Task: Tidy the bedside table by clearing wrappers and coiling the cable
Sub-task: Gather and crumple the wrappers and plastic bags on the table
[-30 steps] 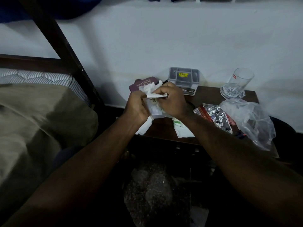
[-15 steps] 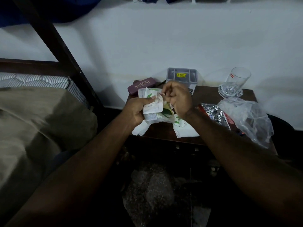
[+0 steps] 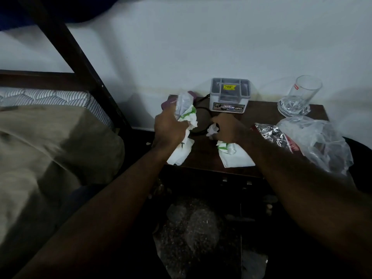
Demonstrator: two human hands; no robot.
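Clearing a dark wooden bedside table (image 3: 259,111), a person's left hand (image 3: 171,126) clenches a wad of white-and-green wrappers (image 3: 187,115) and clear film just above the table's left edge. The right hand (image 3: 228,127) pinches a crumpled white scrap (image 3: 212,130) beside the black cable (image 3: 201,109), which lies in a loose loop on the tabletop between the hands. A flat wrapper (image 3: 234,158) lies under the right wrist. A foil packet (image 3: 271,133) and a plastic bag (image 3: 318,141) sit further right, near a glass tumbler (image 3: 300,95). In the dim light it is hard to tell whether the scrap is snagged on the cable. The step would go best by lifting the scrap straight clear of the loop, tucking it into the left fist, then squeezing the wad tight before reaching for the flat wrapper.
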